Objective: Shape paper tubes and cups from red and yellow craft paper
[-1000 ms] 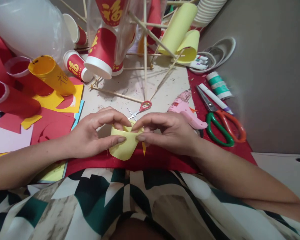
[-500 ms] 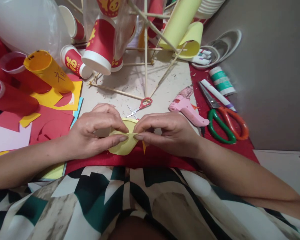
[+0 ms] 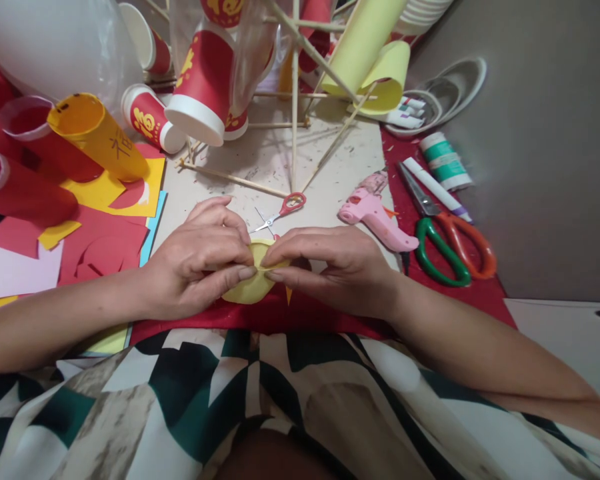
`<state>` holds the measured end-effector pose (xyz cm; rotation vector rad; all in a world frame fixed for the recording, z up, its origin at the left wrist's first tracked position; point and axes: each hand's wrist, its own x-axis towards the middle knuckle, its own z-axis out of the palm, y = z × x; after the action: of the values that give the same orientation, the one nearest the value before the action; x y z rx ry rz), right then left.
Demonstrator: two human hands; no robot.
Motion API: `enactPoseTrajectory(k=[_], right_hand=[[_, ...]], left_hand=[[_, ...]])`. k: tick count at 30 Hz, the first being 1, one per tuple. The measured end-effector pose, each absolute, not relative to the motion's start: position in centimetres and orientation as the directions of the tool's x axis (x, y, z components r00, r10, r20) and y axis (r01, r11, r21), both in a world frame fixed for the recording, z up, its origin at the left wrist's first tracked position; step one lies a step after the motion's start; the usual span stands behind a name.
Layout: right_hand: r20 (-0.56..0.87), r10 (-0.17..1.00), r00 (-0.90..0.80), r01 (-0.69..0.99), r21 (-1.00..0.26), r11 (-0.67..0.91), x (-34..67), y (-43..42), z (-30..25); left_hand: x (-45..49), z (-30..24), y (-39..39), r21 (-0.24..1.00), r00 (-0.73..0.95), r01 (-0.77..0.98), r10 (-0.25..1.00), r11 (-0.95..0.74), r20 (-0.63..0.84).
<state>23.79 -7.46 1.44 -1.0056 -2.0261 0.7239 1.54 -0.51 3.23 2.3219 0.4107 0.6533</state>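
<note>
A pale yellow piece of paper (image 3: pixel 250 291), rounded at its lower edge, is pinched between both hands above the red cloth. My left hand (image 3: pixel 203 260) grips its left side with thumb and fingertips. From the right, my right hand (image 3: pixel 337 263) pinches the same paper close beside the left thumb, and a raised fold or seam runs between the thumbs. The fingers hide part of the paper. Just beyond the hands lie small scissors (image 3: pixel 285 208) with red handles, their blades apart.
A wooden stick frame (image 3: pixel 294 120) with red paper cups (image 3: pixel 207 73) stands ahead. To the right are a pink glue gun (image 3: pixel 375 217) and large scissors (image 3: pixel 443 250) with green and orange handles. Paper tubes (image 3: pixel 100 137) and red paper scraps (image 3: pixel 105 250) lie left.
Both hands still pinch the yellow paper. My left fingers have closed in a little over its left side, covering more of it, and the view has shifted slightly.
</note>
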Motion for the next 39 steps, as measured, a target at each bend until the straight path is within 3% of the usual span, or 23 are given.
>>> enactPoseTrajectory(k=[10,15,24,27,34,39], right_hand=[[0.381,0.823,-0.422,0.396,-0.739,0.545,24.4,-7.6,2.0],[0.419,0.818,-0.394,0.420,-0.709,0.566,24.5,-7.5,2.0],[0.513,0.766,-0.387,0.402,-0.654,0.641,23.9,-8.3,2.2],[0.499,0.767,-0.403,0.398,-0.659,0.638,23.9,-8.4,2.3],[0.456,0.746,-0.485,0.541,-0.513,0.666,24.3,-8.2,2.3],[0.475,0.757,-0.449,0.522,-0.548,0.654,24.7,-7.9,2.3]], left_hand=[[1.6,3.4,-0.6,0.841,0.796,0.124,0.559,-0.526,0.232],[1.5,3.6,-0.5,0.757,0.801,0.092,0.500,-0.647,0.330],[1.5,3.5,-0.8,0.739,0.780,0.161,0.544,-0.654,0.310],[1.5,3.4,-0.8,0.706,0.796,0.136,0.501,-0.695,0.339],[0.9,3.2,-0.3,0.568,0.837,0.115,0.388,-0.815,0.387],[0.3,3.1,0.3,0.548,0.810,0.091,0.382,-0.832,0.445]])
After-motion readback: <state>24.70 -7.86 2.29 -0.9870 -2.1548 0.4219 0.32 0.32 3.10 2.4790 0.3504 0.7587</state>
